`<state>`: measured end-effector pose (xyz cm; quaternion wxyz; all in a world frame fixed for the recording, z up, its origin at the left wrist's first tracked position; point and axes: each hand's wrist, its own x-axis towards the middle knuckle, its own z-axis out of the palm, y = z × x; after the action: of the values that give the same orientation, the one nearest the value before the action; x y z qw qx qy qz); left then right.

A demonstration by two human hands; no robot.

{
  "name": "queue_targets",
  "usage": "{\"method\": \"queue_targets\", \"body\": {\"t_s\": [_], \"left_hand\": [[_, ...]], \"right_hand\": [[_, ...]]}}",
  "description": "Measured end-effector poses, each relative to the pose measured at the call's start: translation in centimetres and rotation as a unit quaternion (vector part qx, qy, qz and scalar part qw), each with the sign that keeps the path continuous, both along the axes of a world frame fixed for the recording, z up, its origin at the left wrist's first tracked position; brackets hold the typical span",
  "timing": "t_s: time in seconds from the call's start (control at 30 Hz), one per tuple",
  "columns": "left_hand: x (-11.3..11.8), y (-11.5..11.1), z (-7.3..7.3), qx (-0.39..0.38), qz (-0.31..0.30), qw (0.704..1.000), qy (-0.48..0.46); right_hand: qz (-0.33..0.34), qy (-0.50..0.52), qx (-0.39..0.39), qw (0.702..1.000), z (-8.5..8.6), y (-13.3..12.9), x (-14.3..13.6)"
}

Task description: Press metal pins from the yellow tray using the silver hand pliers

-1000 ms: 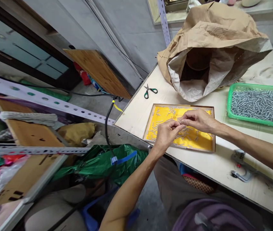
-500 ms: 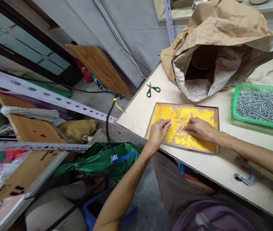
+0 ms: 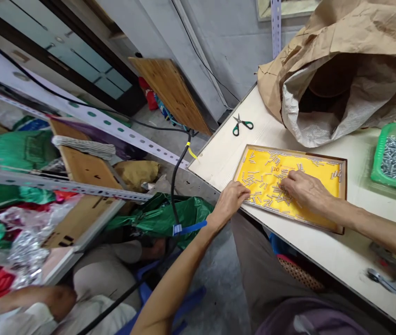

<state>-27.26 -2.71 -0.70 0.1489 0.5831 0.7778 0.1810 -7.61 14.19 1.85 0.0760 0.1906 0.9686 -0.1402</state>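
Note:
A shallow tray (image 3: 343,195) with a yellow lining lies near the table's edge, with many small silvery metal pieces (image 3: 267,201) scattered in it. They are thin and rod-like, too small to tell whether screws or springs. At the tray's near left corner is my left hand (image 3: 231,199), thumb and fingertips together; whatever they pinch is hidden. My right hand (image 3: 304,187) reaches over the middle of the tray, its fingers closed down among a cluster of the pieces. What sits in its fingertips cannot be made out.
Behind the tray a large brown paper sack (image 3: 323,100) gapes open. A green basket (image 3: 377,160) of similar metal pieces stands at right. Scissors (image 3: 241,124) lie at the far left, a metal tool (image 3: 382,279) at the near right. Another person's arm (image 3: 33,298) shows lower left.
The view has swung left, so the table appears further right. My left hand has drawn from over the tray to its near left corner. My right hand stays over the cluster.

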Motion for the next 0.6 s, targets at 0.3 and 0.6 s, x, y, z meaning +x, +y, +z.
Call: {"method": "queue_targets", "body": {"t_s": [0.3, 0.6], "left_hand": [[0.0, 1.2, 1.1, -0.003, 0.073, 0.997, 0.026], [1.2, 0.9, 2.1, 0.018, 0.157, 0.967, -0.200]], "right_hand": [[0.011, -0.040, -0.103, 0.994, 0.9, -5.0, -6.7], [-0.101, 0.081, -0.329, 0.935, -0.9, -2.4, -6.9]]}}
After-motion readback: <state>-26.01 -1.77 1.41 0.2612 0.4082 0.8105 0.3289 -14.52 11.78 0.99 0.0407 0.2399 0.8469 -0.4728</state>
